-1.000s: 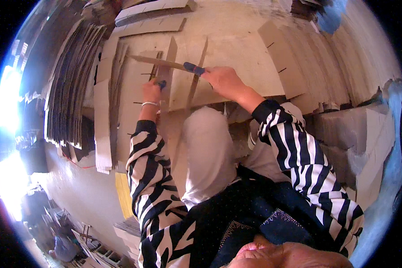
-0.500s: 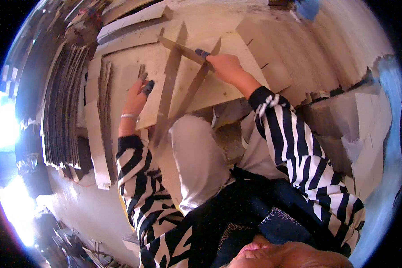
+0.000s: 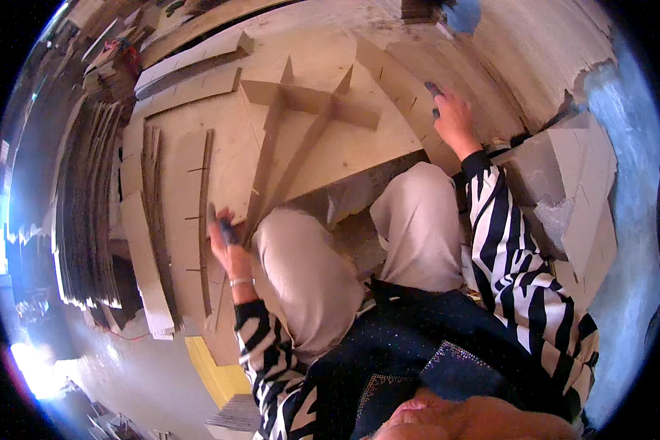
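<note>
A seated person in zebra-striped sleeves works over a large flat cardboard sheet (image 3: 345, 143). On the sheet stand three slotted cardboard strips (image 3: 312, 110) locked together: one crosswise, two running toward the knees. The left hand (image 3: 226, 238) is closed around a small blue-tipped tool (image 3: 227, 233) at the near-left edge of the sheet, touching a slotted strip (image 3: 204, 213). The right hand (image 3: 453, 117), beyond the sheet's right edge, is curled around a dark object (image 3: 433, 89). Stacked cardboard (image 3: 88, 213) lies far left.

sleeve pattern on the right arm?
Black-and-white zebra stripes on the right sleeve; head view shows it best.
</note>
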Motion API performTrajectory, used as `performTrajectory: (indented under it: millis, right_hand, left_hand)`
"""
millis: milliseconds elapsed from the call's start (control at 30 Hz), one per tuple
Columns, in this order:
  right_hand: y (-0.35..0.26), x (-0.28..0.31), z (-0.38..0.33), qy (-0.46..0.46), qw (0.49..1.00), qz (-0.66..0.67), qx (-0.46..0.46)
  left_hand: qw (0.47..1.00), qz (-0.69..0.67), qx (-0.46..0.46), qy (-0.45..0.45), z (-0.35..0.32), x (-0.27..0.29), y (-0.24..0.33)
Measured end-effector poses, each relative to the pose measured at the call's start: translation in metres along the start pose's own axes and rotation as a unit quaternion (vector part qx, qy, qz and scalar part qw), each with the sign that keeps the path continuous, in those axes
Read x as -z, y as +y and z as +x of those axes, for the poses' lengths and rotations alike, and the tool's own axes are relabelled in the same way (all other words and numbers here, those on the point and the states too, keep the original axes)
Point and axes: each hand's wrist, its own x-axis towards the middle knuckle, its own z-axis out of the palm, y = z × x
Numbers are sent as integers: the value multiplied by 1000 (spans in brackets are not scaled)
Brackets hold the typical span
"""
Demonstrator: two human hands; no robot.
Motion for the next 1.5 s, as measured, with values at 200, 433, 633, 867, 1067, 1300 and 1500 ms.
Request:
performTrajectory:
  millis: [200, 433, 633, 867, 1067, 1300, 1500]
  right_hand:
    - [-120, 97, 56, 39, 957, 267, 104]
    - [-223, 81, 22, -104, 819, 528, 196]
    - [-221, 80, 17, -145, 859, 441, 215]
    - [-220, 114, 25, -142, 872, 374, 283]
    - [-242, 97, 24, -158, 878, 311, 327]
    - [-251, 76, -7, -152, 884, 290, 333]
    - [-234, 76, 4, -98, 900, 283, 317]
  left_hand:
    - [837, 501, -117, -185, 70, -16, 29]
    - [735, 645, -75, -194, 97, -39, 48]
    - [712, 675, -51, -185, 119, -28, 23]
    - [733, 662, -55, -144, 123, -34, 30]
    - [720, 672, -159, -70, 109, -34, 36]
    - [755, 618, -83, -204, 65, -49, 53]
    - [764, 568, -149, -266, 57, -70, 47]
